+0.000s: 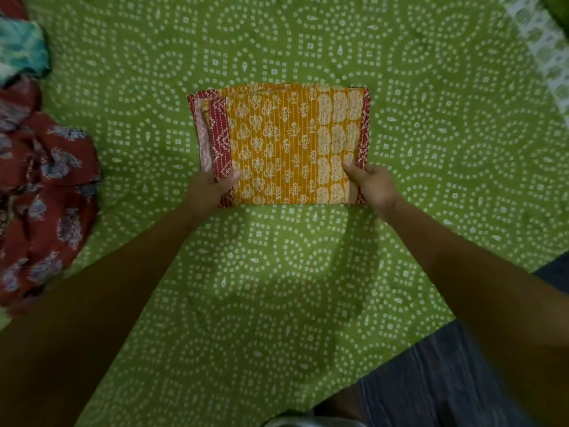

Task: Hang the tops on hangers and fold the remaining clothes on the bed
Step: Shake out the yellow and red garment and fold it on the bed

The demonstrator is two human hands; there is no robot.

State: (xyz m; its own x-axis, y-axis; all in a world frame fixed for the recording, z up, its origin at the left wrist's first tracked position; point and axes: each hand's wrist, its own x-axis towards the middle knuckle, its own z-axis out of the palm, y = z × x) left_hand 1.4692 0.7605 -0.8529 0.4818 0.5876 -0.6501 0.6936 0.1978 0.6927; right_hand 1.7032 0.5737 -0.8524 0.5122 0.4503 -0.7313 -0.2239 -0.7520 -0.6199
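Gripping folded garment [286,143], both hands

Folded orange garment [278,143], flat mid-bed [277,41]

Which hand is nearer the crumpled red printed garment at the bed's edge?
Left. The left hand grips the folded orange cloth at its near left corner, on the side toward the red garment. The right hand grips the opposite corner, farther away.

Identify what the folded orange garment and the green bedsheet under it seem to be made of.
Folded orange garment: probably printed cotton, matte, with running-stitch lines and red borders; the fibre cannot be confirmed. Green bedsheet: thin woven cloth, likely cotton, matte, with a white dotted print and soft wrinkles.
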